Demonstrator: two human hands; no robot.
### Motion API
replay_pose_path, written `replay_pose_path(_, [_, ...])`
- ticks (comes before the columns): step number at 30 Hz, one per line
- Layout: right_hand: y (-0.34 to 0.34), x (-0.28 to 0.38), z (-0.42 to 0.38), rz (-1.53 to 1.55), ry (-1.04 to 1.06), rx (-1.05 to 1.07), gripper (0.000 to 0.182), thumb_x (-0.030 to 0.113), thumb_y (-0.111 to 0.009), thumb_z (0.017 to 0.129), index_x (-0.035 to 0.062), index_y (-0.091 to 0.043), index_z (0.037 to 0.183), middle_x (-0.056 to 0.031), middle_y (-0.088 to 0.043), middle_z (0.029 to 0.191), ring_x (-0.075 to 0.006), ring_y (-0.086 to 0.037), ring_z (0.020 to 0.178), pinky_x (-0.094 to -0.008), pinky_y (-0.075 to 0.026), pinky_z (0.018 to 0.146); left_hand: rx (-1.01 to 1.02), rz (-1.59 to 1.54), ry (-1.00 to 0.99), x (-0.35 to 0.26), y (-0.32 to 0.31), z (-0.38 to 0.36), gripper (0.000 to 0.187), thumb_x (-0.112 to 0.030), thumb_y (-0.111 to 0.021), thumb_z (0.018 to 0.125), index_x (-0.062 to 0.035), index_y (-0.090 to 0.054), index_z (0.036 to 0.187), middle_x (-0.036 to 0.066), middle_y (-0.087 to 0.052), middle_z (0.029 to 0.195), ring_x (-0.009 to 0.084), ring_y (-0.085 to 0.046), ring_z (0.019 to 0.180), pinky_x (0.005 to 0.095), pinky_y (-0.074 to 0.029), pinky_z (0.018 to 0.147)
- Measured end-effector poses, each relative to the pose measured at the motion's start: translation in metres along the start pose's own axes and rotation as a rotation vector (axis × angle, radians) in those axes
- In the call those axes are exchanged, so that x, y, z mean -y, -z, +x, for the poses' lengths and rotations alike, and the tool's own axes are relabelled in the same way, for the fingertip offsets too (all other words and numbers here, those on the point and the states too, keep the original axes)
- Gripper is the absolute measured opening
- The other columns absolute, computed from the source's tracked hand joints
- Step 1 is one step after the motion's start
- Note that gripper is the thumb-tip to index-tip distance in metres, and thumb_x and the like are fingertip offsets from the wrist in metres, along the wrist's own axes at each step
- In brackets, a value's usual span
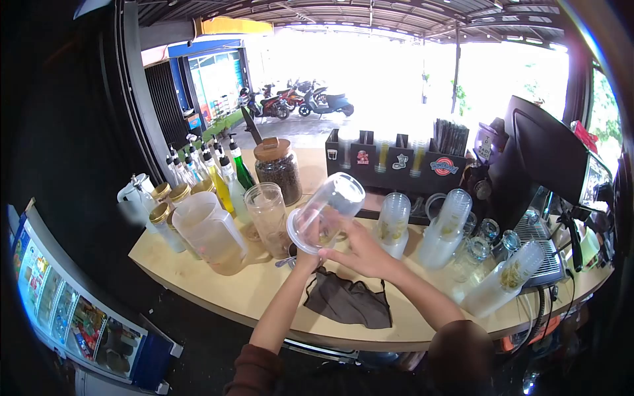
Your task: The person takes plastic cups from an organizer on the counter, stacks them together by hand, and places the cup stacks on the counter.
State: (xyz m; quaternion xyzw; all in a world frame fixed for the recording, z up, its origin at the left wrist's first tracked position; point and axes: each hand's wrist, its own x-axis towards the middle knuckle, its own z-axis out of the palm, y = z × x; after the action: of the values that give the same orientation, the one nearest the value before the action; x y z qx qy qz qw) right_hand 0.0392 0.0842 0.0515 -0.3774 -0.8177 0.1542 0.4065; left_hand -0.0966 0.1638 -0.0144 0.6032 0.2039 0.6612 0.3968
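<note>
Over the counter I hold a clear plastic cup (337,198) tilted, its wide rim toward the lower left and its base toward the upper right. My right hand (362,247) curls round its right side, with the thumb near the rim. My left hand (309,259) is closed at the rim, its fingers partly seen through the clear plastic. A dark grey cloth (350,300) lies on the counter below my hands. Left of the cup stand a tall clear jar (267,214) and a large translucent pitcher (206,231). A spoon (285,262) lies close to my left wrist.
Stacked plastic cups (394,224) stand to the right, beside several glass jars (477,251). Behind are a coffee bean jar (277,178) and a black cup-and-straw organizer (396,175). Pump bottles (241,168) crowd the left; an espresso machine tray (538,241) and monitor (545,152) stand right.
</note>
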Motion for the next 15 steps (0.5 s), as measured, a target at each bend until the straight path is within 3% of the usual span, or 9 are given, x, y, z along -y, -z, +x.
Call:
replay_pose_path(3, [-0.011,-0.018,-0.002,0.087,-0.031,0.027,0.069,0.034,-0.063,0.084,-0.0004,-0.03,0.134,-0.0186,-0.044,0.125,-0.03,-0.048,0.112,-0.0399,-0.037,0.098,-0.117,0.206,-0.124,-0.008,0.002,0.004,0.031,-0.031,-0.047,0.095,-0.0009,-0.052,0.098,0.004,-0.055,0.084,0.0132,-0.053,0.077,0.0297,-0.043,0.066])
replay_pose_path(5, [-0.016,-0.04,-0.005,0.348,-0.305,-0.066,0.065,0.028,-0.062,0.086,0.0045,-0.029,0.136,-0.016,-0.043,0.124,-0.0257,-0.052,0.106,-0.0373,-0.046,0.088,-0.064,0.022,0.153,0.005,0.011,0.003,0.03,-0.032,-0.05,0.094,-0.0018,-0.052,0.096,0.001,-0.055,0.077,0.0076,-0.052,0.067,0.0233,-0.042,0.058])
replay_pose_path(6, [-0.012,-0.039,-0.005,0.347,-0.305,-0.065,0.065,0.028,-0.062,0.086,0.0045,-0.029,0.136,-0.016,-0.043,0.124,-0.0257,-0.052,0.106,-0.0373,-0.046,0.088,-0.091,-0.041,0.107,0.012,0.011,0.004,0.029,-0.032,-0.052,0.093,-0.0028,-0.053,0.095,-0.001,-0.054,0.073,0.0031,-0.049,0.061,0.0187,-0.04,0.054])
replay_pose_path(7, [-0.006,-0.039,-0.005,0.507,-0.288,-0.22,0.064,0.03,-0.061,0.086,0.0078,-0.028,0.137,-0.0156,-0.042,0.127,-0.0216,-0.055,0.099,-0.0337,-0.05,0.077,-0.091,-0.042,0.106,0.016,0.016,0.002,0.029,-0.032,-0.052,0.093,-0.0028,-0.053,0.095,-0.001,-0.054,0.073,0.0031,-0.049,0.061,0.0187,-0.04,0.054])
replay_pose_path(8, [-0.001,-0.038,-0.004,0.665,-0.269,-0.376,0.064,0.033,-0.06,0.087,0.011,-0.028,0.138,-0.0152,-0.041,0.13,-0.0175,-0.058,0.092,-0.0302,-0.054,0.067,0.044,-0.058,0.197,0.02,0.025,0.0,0.029,-0.031,-0.051,0.094,-0.0029,-0.053,0.096,-0.002,-0.053,0.072,0.003,-0.049,0.062,0.0192,-0.041,0.055])
replay_pose_path(10, [0.013,-0.037,-0.003,0.622,-0.252,-0.343,0.061,0.031,-0.058,0.088,0.0122,-0.028,0.138,-0.0145,-0.041,0.128,-0.0166,-0.057,0.091,-0.0284,-0.054,0.062,0.236,-0.135,0.349,0.01,0.027,-0.004,0.03,-0.03,-0.048,0.095,-0.0018,-0.053,0.103,-0.004,-0.053,0.074,0.0033,-0.051,0.065,0.0197,-0.044,0.06])
replay_pose_path(12, [0.018,-0.04,-0.005,0.624,-0.289,-0.297,0.052,0.027,-0.055,0.091,0.0129,-0.031,0.135,-0.0121,-0.043,0.121,-0.0138,-0.058,0.082,-0.0247,-0.054,0.053,0.211,-0.072,0.351,0.005,0.022,-0.005,0.034,-0.031,-0.046,0.095,-0.001,-0.051,0.109,-0.002,-0.054,0.081,0.0053,-0.053,0.071,0.0213,-0.046,0.065])
replay_pose_path(14, [0.021,-0.04,-0.01,0.601,-0.32,-0.324,0.048,0.027,-0.053,0.092,0.0133,-0.033,0.133,-0.0108,-0.045,0.117,-0.0149,-0.058,0.078,-0.026,-0.054,0.052,0.133,-0.099,0.347,-0.005,0.011,-0.007,0.048,-0.038,-0.045,0.094,-0.0026,-0.04,0.126,0.005,-0.053,0.105,0.014,-0.056,0.093,0.0279,-0.046,0.082])
replay_pose_path(15, [0.024,-0.039,-0.012,0.575,-0.344,-0.352,0.043,0.027,-0.051,0.093,0.0137,-0.034,0.131,-0.0096,-0.046,0.114,-0.0159,-0.058,0.073,-0.0273,-0.054,0.05,0.134,-0.101,0.35,-0.007,0.009,-0.007,0.048,-0.038,-0.045,0.094,-0.0026,-0.04,0.126,0.005,-0.053,0.105,0.014,-0.056,0.093,0.0279,-0.046,0.082])
